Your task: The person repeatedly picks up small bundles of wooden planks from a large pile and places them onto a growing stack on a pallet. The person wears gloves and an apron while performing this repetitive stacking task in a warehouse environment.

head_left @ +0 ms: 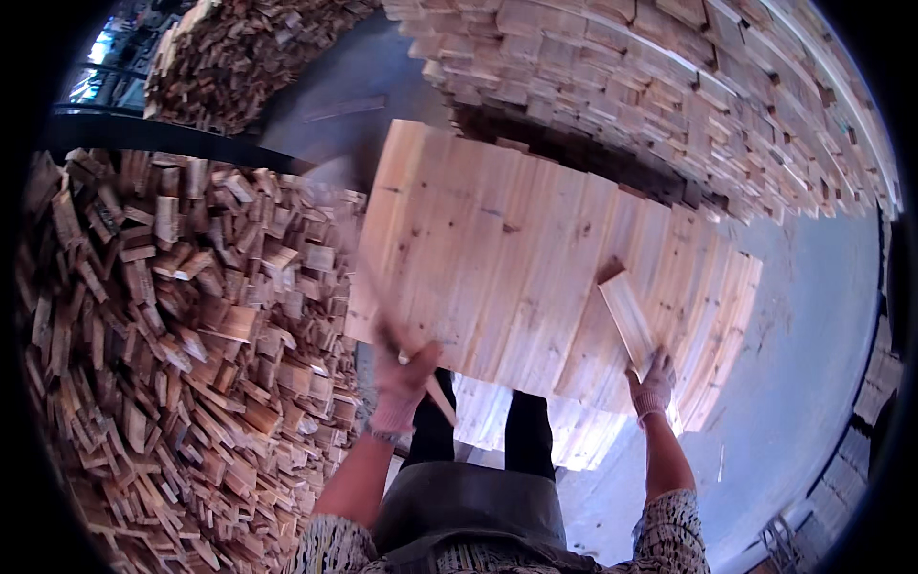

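Note:
My right hand (654, 383), in a pale glove, grips the near end of a short wooden board (626, 311). That board slants up and to the left, above the right part of a layer of planks (488, 249) laid side by side. At the near left edge of the layer, my left hand (402, 383), also gloved, is closed around a narrow wooden piece (440, 397). The piece shows edge-on and slightly blurred, its lower end sticking out toward my legs.
A large heap of loose wood offcuts (210, 373) fills the left side. Stacked boards (650, 86) rise along the far right, with another wood pile (244, 62) at the far left. Grey floor (803, 306) lies to the right. More planks (574, 430) show below the layer, near my legs.

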Demonstrator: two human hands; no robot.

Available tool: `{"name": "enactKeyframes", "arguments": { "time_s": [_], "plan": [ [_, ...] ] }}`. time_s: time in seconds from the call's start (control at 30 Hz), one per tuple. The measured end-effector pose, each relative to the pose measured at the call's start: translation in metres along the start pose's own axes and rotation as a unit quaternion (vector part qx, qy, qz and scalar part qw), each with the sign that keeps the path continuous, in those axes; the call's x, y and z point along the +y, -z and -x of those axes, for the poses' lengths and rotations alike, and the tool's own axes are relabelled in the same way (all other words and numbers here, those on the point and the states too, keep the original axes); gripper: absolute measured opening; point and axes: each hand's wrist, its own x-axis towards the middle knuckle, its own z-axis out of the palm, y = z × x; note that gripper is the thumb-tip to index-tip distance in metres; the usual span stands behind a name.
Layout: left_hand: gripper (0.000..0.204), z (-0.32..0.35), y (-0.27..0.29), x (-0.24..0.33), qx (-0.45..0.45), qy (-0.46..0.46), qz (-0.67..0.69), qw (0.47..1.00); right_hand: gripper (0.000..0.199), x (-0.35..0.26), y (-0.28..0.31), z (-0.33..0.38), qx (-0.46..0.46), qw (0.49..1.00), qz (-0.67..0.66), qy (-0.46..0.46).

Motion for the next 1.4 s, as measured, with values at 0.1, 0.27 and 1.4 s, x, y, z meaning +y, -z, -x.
{"name": "enactKeyframes", "arguments": {
  "time_s": [0.1,0.27,1.4],
  "plan": [
    [0.097,-0.068,-0.065,0.053,-0.124,-0.247,-0.425,0.862,0.098,0.01,-0.006,0.001,0.002,1.0,-0.021,0.023],
    [0.092,-0.161,-0.172,0.053,-0.257,-0.36,-0.619,0.649,0.099,0.018,-0.01,0.0,-0.017,1.0,-0.016,0.008],
    [0.103,-0.294,-0.24,-0.077,-0.304,-0.369,-0.654,0.586,0.053,0.003,0.11,-0.217,0.074,0.917,0.158,0.36]
  ]
}}
